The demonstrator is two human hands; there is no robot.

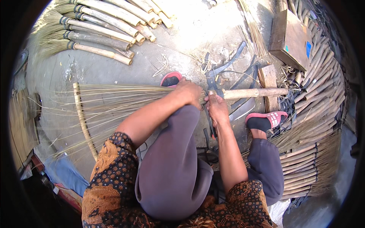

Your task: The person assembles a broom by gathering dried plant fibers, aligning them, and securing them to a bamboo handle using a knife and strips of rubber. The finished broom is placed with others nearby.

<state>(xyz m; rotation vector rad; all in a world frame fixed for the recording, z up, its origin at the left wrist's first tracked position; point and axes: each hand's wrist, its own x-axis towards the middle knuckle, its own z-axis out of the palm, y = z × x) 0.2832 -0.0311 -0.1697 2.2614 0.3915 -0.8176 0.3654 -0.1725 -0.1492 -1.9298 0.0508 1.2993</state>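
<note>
Broom (254, 93) gripped mid-frame
Left hand (190, 92) clasps bristles (133, 95), seemingly to bunch them; right hand (218, 109) pinches at the dark strip (212, 80).

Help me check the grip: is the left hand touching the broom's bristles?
Touching: the head view shows the left hand closed over the bristles, which fan out leftward.

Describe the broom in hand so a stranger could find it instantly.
Start at the grey trousers. By the knee, the left hand and right hand hold a broom, handle pointing right, long bristles spreading left. Unlike the stacked brooms, only it is in hand.
</note>
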